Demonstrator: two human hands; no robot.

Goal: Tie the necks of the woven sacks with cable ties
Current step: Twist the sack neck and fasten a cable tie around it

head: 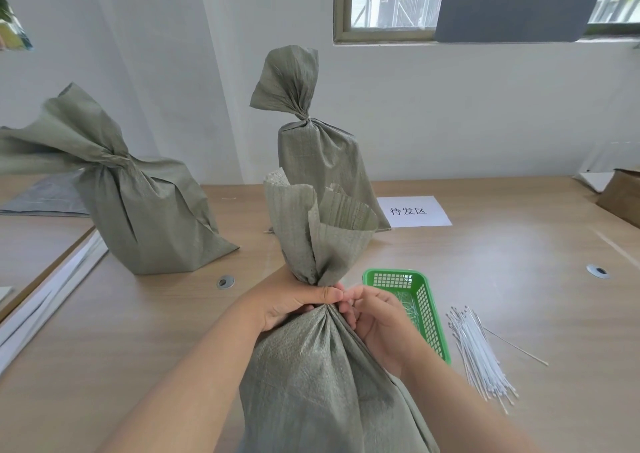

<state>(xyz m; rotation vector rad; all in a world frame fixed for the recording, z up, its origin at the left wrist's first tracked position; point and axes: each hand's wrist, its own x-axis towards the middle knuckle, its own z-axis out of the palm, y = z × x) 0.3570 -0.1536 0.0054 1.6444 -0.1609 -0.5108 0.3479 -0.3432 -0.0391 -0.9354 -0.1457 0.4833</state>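
hidden parts: the bottom of the near sack (322, 376) runs off the lower edge of the frame; whether a tie already circles its neck cannot be told, since fingers cover that spot.
near sack: lower centre, grey-green woven plastic, coarse weave, body creased, neck gathered to a tight waist, top flaring open in stiff folds above the grip.
left hand (294, 300): wrapped around the gathered neck from the left, thumb across the front, clamped on the cloth.
right hand (375, 317): touching the neck from the right, fingertips pinched together at the gather; what they pinch is too small to make out.
cable ties (481, 355): lower right, loose bundle of thin white plastic strips fanned on the table, one stray strip lying apart to the right.
basket (424, 309): green plastic mesh, rectangular, just right of the hands, partly hidden by the right hand; contents unclear.
far sack (318, 155): centre, upright, neck cinched, top fanned.
left sack (138, 203): left, leaning, neck twisted.
paper label (414, 211): white sheet with printed characters, beside the far sack.
table (502, 252): pale wood grain, smooth.
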